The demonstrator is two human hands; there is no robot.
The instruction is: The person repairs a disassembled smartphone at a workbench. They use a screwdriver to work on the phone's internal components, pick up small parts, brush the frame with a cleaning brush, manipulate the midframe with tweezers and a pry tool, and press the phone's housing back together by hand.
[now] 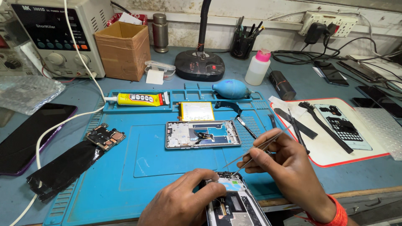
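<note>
Nearest the camera, an opened phone lies at the front edge of the blue work mat, its back off and its insides showing. The left hand rests on the phone's left side, fingers curled over the edge and pressing down, which looks meant to keep the phone from sliding. The right hand pinches a pair of tweezers between thumb and fingers, closed around them in a pen-like grip; the tips slant down toward the phone's upper end, just above it, and whether they hold anything there is too small to tell. An orange band sits on the right wrist. Beyond the hands, near the mat's middle, a second phone frame lies flat with its parts exposed, and a flat yellow-edged battery lies just behind it. A small circuit board rests on the mat's left edge beside a black strip. A yellow glue tube and a blue air blower sit in the mat's top tray, within easy reach. To the right, a white pad with a red border carries a brush and a pale phone cover. A dark phone lies face up at far left, by a white cable.
</note>
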